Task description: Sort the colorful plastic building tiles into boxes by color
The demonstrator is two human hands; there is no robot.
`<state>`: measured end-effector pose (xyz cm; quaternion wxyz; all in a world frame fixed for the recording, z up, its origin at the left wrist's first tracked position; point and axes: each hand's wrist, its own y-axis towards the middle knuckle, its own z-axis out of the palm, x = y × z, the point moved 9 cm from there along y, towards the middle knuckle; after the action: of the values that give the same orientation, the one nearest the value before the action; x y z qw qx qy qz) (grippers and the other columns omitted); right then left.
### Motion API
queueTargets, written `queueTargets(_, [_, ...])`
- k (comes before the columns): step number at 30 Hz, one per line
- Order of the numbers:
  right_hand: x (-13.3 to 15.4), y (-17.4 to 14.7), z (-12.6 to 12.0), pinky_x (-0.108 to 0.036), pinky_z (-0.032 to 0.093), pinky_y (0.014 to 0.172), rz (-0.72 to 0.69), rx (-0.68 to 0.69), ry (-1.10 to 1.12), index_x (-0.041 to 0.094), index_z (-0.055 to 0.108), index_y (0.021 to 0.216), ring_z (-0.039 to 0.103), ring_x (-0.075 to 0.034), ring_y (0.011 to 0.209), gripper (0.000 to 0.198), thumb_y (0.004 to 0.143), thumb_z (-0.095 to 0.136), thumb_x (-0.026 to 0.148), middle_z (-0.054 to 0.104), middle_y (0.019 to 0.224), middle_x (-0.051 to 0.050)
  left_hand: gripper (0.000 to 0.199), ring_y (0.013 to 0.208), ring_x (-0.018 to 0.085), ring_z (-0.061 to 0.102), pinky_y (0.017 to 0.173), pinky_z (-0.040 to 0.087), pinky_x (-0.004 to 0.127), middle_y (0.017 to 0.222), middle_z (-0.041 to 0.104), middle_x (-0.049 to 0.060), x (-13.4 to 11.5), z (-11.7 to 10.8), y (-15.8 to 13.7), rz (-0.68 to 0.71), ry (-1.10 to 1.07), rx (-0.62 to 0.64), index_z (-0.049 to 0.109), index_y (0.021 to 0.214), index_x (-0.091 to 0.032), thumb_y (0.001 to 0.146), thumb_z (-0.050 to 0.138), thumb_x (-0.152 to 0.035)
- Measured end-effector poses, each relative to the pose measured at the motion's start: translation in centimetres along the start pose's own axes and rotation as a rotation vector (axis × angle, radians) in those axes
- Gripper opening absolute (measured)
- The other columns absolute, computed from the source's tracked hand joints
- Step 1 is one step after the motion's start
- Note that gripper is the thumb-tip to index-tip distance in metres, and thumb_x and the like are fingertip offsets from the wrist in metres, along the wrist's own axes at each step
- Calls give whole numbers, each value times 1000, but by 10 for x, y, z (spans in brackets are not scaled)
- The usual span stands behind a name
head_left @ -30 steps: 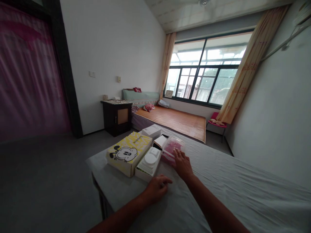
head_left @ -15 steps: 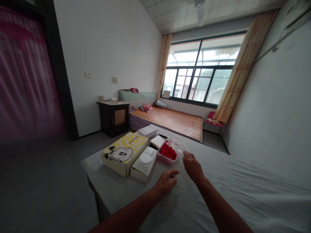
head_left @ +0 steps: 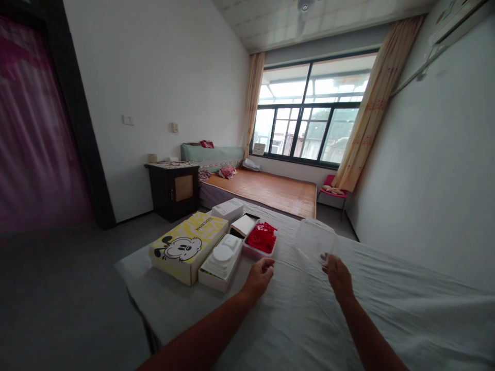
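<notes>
My right hand pinches the near edge of a clear plastic lid, holding it tilted to the right of a small clear box. That plastic box stands uncovered, heaped with red pieces whose exact kind I cannot make out. Just in front of the box's near side is my left hand, its fingers curled in loosely with nothing visible in them. A white box with stacked white round and square pieces stands left of the clear box.
A yellow-and-white cartoon box sits at the left of the cloth-covered table. Behind are a white box and a small dark box with a white lid. A bed and a dark cabinet stand beyond.
My right hand has carried the clear lid off the box to the right, exposing the red pieces. My left hand's fingers have curled inward. The view has shifted slightly.
</notes>
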<state>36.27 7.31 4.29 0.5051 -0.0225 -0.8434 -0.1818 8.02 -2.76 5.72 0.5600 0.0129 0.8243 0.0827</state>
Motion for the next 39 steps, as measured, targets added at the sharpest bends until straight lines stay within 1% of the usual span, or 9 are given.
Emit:
queueTargets(4, [-36, -10, 3, -32, 57, 65, 210, 11, 417, 15, 55, 89, 68, -19, 74, 43, 78, 47, 56, 67, 89, -7, 22, 102, 22, 52, 88, 42, 33, 100, 63, 7, -52, -9, 1, 369, 583, 0, 68, 96, -21, 84, 50, -17])
queueTargets(11, [-69, -21, -9, -30, 56, 63, 463, 49, 721, 16, 53, 82, 69, -19, 71, 44, 80, 48, 60, 70, 82, -9, 19, 100, 25, 51, 81, 45, 35, 99, 62, 9, -65, -26, 26, 355, 928, 16, 67, 97, -20, 85, 53, -23])
queueTargets(15, [-59, -49, 2, -26, 52, 50, 654, 439, 522, 15, 57, 78, 65, -16, 55, 50, 79, 47, 64, 70, 73, -12, 22, 99, 23, 51, 80, 45, 33, 97, 61, 9, -70, 2, 17, 428, 930, 28, 65, 95, -19, 90, 44, -20])
queueTargets(17, [-32, -68, 18, -24, 48, 46, 566, 693, 397, 15, 58, 76, 63, -14, 51, 49, 76, 52, 64, 69, 70, -10, 21, 96, 21, 52, 77, 46, 30, 95, 61, 9, -66, 23, 8, 474, 923, 79, 65, 92, -20, 90, 44, -19])
queueTargets(20, [17, -79, 44, -21, 45, 45, 331, 804, 276, 16, 58, 79, 62, -12, 51, 47, 78, 50, 62, 67, 68, -4, 16, 91, 21, 54, 71, 48, 29, 90, 63, 7, -51, 52, -4, 528, 919, 183, 65, 89, -21, 87, 48, -20])
queueTargets(25, [80, -47, 95, -16, 36, 39, 21, 683, -5, 17, 56, 81, 58, -8, 46, 33, 80, 51, 50, 66, 70, -1, 15, 90, 21, 56, 70, 48, 28, 90, 64, 6, -25, 59, -6, 546, 863, 227, 64, 93, -22, 84, 53, -19])
queueTargets(32, [101, -28, 155, -19, 43, 47, 83, 692, -169, 16, 58, 83, 61, -9, 53, 31, 84, 47, 45, 69, 76, -5, 14, 86, 21, 59, 67, 49, 28, 89, 67, 5, -10, 38, -1, 555, 828, 235, 65, 90, -22, 80, 55, -22])
queueTargets(35, [103, -27, 160, -19, 43, 50, 69, 638, -267, 16, 58, 79, 63, -11, 57, 31, 83, 46, 44, 68, 70, -5, 16, 84, 21, 61, 67, 48, 27, 88, 68, 5, -12, 40, -6, 611, 793, 271, 67, 92, -23, 79, 56, -24])
queueTargets(39, [113, 3, 135, -23, 42, 57, -9, 464, -471, 17, 58, 74, 64, -16, 67, 20, 76, 54, 36, 67, 69, -6, 17, 74, 19, 63, 62, 46, 25, 80, 69, 4, -21, 45, -17, 713, 756, 298, 68, 88, -22, 82, 53, -28])
